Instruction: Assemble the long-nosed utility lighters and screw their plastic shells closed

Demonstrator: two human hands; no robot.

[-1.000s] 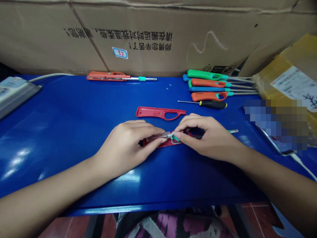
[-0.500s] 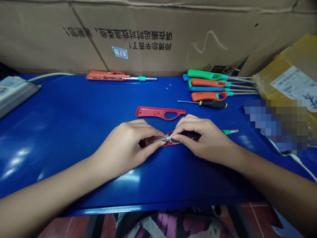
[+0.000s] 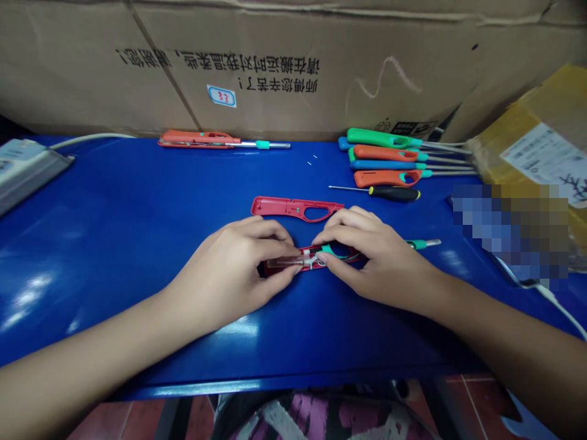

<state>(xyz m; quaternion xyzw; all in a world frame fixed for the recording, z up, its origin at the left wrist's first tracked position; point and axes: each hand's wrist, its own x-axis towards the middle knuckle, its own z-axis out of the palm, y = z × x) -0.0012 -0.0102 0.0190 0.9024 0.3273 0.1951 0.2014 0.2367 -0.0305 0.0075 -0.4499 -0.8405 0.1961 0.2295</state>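
The opened red lighter casing [image 3: 304, 268] lies on the blue table with its inner parts exposed: a clear fuel tank [image 3: 282, 262], a white fitting at the tank's end and a green trigger [image 3: 328, 249]. My left hand [image 3: 238, 263] is closed on the tank, thumb on the near side and fingers on the far side. Around the casing's trigger part, my right hand [image 3: 371, 250] has its fingers curled at the far edge and its thumb by the white fitting. The metal nozzle [image 3: 432, 242] sticks out beyond my right hand. Just behind lies the loose red casing half [image 3: 277, 206].
A screwdriver [image 3: 394, 194] lies at the right, before a stack of green, orange and blue lighters [image 3: 385, 165]. An opened orange lighter [image 3: 197, 140] rests against the cardboard box [image 3: 275, 36]. Two tiny white pieces lie mid-table. A taped package [image 3: 527, 122] stands at right.
My right thumb and forefinger have parted from their pinch at the white fitting, so the green trigger now shows. My left hand stays on the tank.
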